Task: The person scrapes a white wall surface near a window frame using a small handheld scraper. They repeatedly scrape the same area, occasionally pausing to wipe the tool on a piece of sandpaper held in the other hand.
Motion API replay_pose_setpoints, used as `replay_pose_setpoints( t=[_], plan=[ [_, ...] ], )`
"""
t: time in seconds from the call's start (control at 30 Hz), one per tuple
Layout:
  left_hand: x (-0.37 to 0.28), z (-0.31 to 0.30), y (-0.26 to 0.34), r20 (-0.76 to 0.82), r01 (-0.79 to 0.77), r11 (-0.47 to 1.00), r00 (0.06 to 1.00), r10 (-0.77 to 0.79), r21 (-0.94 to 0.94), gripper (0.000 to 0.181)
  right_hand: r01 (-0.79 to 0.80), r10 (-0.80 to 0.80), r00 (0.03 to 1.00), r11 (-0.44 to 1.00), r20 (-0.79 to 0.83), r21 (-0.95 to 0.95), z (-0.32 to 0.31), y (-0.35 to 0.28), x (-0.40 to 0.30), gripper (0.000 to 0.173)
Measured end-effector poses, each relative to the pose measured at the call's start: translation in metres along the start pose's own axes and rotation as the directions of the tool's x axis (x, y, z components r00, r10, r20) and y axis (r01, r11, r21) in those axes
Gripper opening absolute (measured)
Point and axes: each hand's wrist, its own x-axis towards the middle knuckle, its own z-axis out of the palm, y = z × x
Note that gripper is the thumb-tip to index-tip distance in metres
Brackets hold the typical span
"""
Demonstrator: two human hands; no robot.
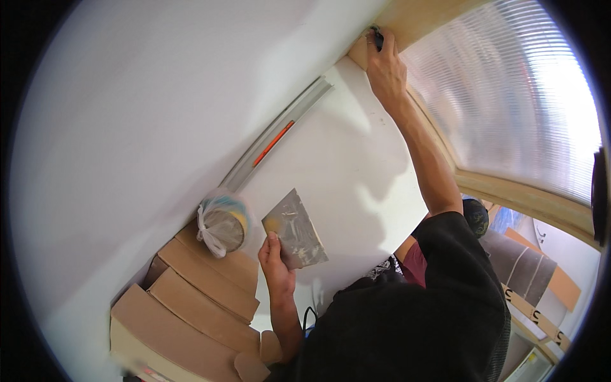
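Observation:
My left hand (278,267) grips a flat grey square plate (297,234) by its lower left edge, thumb on top. Pale smears and a yellowish spot mark the plate's face. With my right arm stretched up, my right hand (387,67) holds a small tool with a black handle (377,39). The tool is at the corner where a wooden frame (425,19) meets the white wall (167,95). My fingers cover most of it, so its working end is hard to make out.
A grey channel profile (305,102) runs along the wall, holding an orange pencil (273,143). A knotted clear plastic bag (222,224) with a round thing inside sits on cardboard boxes (191,305) at left. A ribbed translucent panel (496,95) fills the frame at right.

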Motion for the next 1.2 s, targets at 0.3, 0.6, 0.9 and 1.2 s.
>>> replay_pose_setpoints(
  t=[0.3, 0.6, 0.9, 1.2],
  plan=[
    [-0.009, -0.009, 0.010, -0.034, -0.028, 0.999, 0.999, 0.029, 0.021, 0.028, -0.229, 0.227, 0.973, 0.972, 0.046, 0.049, -0.018, -0.018, -0.013, 0.044],
    [-0.001, 0.042, 0.014, 0.080, 0.000, 0.999, 0.997, 0.003, -0.038, 0.027, -0.276, 0.240, 0.960, 0.730, 0.144, 0.625, -0.128, -0.023, -0.090, 0.031],
    [0.016, 0.078, 0.029, 0.286, 0.056, 0.986, 0.958, -0.009, -0.159, 0.028, -0.451, 0.050, 0.885, -0.159, 0.463, 0.878, -0.174, -0.033, -0.069, 0.030],
    [0.020, 0.083, 0.046, 0.370, 0.115, 0.933, 0.929, 0.022, -0.342, 0.026, -0.210, -0.247, 0.930, 0.256, 0.274, 0.944, -0.208, -0.074, -0.118, 0.048]
  ],
)
